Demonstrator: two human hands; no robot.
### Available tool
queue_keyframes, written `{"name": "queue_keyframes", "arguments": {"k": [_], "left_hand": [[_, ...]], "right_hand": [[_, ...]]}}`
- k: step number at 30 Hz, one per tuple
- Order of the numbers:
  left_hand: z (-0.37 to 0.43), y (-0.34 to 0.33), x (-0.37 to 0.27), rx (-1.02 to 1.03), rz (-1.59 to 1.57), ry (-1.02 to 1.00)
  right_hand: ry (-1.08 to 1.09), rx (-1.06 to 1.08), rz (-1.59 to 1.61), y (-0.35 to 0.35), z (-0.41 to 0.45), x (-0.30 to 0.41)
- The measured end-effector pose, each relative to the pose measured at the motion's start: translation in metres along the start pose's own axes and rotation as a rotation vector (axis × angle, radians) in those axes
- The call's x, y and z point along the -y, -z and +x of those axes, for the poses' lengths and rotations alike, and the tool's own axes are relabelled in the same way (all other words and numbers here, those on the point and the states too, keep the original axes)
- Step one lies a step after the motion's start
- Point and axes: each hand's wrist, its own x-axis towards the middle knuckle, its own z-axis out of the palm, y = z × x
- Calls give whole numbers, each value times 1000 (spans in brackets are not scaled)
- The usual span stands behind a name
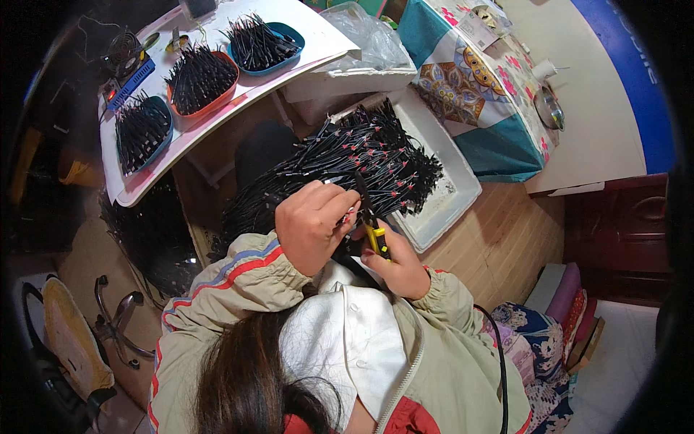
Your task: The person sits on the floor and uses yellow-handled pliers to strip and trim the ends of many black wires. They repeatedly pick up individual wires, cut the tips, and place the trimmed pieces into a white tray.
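A large bundle of black cables (347, 157) lies before me, many with red wire ends showing. My left hand (312, 225) is over the near side of the bundle, its fingers pinching a cable end with red and pale wires (348, 216). In my right hand (400, 264) are pliers or wire strippers (374, 233) with yellow-and-black handles; their dark jaws point away from me, just right of the left fingertips. Whether the jaws touch a wire cannot be made out. The far part of the bundle rests in a white tray (458, 184).
On the white table (303, 81) at upper left stand a red basin (230, 92) and two blue basins (295, 40) (162, 144) of short black cables, near a blue device (133, 84). A cloth-covered box (488, 141) is at right. An office chair (76, 331) stands at lower left.
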Motion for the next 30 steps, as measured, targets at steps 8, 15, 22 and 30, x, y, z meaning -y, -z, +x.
{"name": "queue_keyframes", "arguments": {"k": [8,15,22,30], "left_hand": [[14,-10,10,139,-40,99],[17,-42,5,280,23,106],[22,-39,8,261,-47,60],[32,-57,19,427,190,197]], "right_hand": [[-75,-387,390,39,-8,-13],[-8,-216,458,37,9,-27],[40,43,559,38,4,-15],[53,-130,596,55,-11,-19]]}}
